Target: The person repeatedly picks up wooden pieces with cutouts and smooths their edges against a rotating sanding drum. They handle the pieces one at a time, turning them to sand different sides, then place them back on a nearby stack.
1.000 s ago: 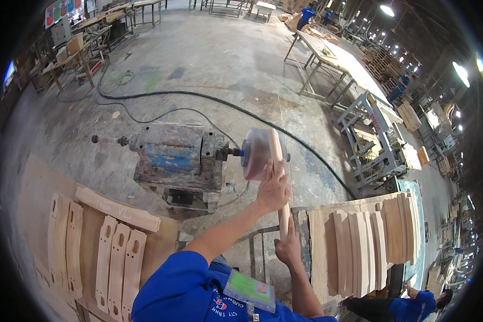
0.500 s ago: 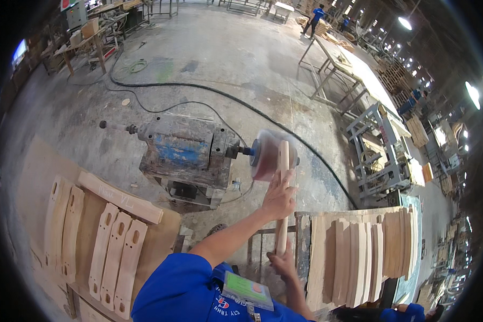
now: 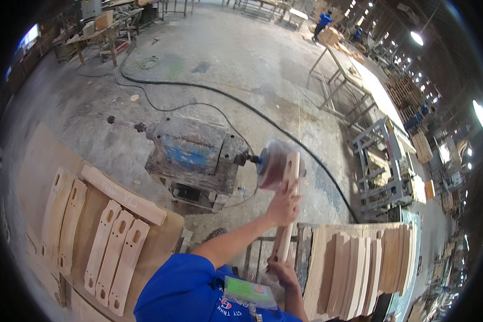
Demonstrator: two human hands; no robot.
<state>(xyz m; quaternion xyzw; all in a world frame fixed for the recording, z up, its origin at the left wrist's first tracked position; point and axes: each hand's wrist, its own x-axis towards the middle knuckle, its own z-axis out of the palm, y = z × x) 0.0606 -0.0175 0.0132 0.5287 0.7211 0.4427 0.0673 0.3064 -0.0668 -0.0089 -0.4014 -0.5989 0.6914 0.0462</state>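
My left hand point(image 3: 283, 208) is closed around the middle of a long, pale wooden slat point(image 3: 290, 177), which has an oval slot near its far end. Farther down, my right hand point(image 3: 283, 271) grips the slat's near end. The far part of the slat lies against the right side of a spinning sanding drum point(image 3: 272, 166), reddish and blurred by motion. That drum sits on the shaft of a worn, blue-and-grey motor point(image 3: 190, 153), to the left of the slat. Parts of my fingers are hidden behind the wood.
Slotted wooden slats point(image 3: 108, 249) lie on a board at the left, beside a marked wooden block point(image 3: 124, 194). At the right, several wooden pieces point(image 3: 354, 273) are stacked on a bench. A black cable point(image 3: 241, 104) crosses the floor. Beyond stand a metal frame point(image 3: 378, 155) and a long table point(image 3: 367, 80).
The slat has rolled and tilted slightly, so more of its slotted face shows. Both hands have kept hold of it. The whole view has shifted a little.
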